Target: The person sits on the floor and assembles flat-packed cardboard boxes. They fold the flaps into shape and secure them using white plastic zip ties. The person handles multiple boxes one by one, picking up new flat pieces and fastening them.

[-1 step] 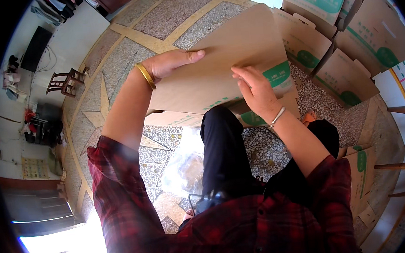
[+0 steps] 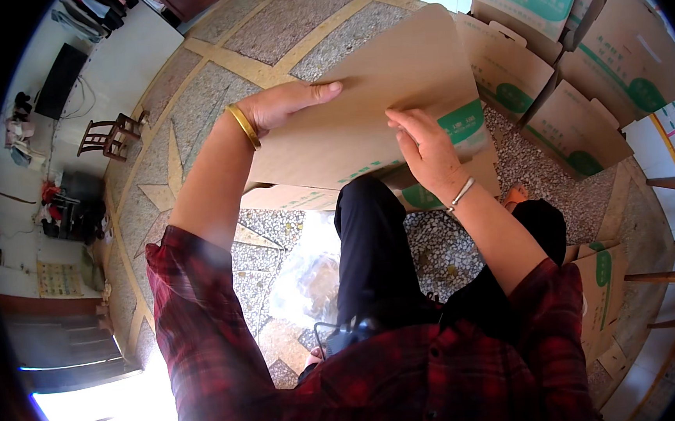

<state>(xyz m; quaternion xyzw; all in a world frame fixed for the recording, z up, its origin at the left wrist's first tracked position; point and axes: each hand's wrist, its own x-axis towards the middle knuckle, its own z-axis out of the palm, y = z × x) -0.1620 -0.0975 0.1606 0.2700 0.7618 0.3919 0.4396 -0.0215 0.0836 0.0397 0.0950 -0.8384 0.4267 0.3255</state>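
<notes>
Pinching an unclosed-looking brown, green-printed cardboard box (image 2: 348, 131), the left hand (image 2: 285, 105) is steadying it; the right hand (image 2: 432, 154), loosely extended, is gripping nothing.

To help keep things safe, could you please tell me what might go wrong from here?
The left hand holds the cardboard box by its edge and the open right hand seems not to grip it, so it might slip or bend. The clear plastic bag on the floor beside the left leg could slide underfoot if stepped on. The cartons at the right stand crowded together, so a knock might topple one.
</notes>
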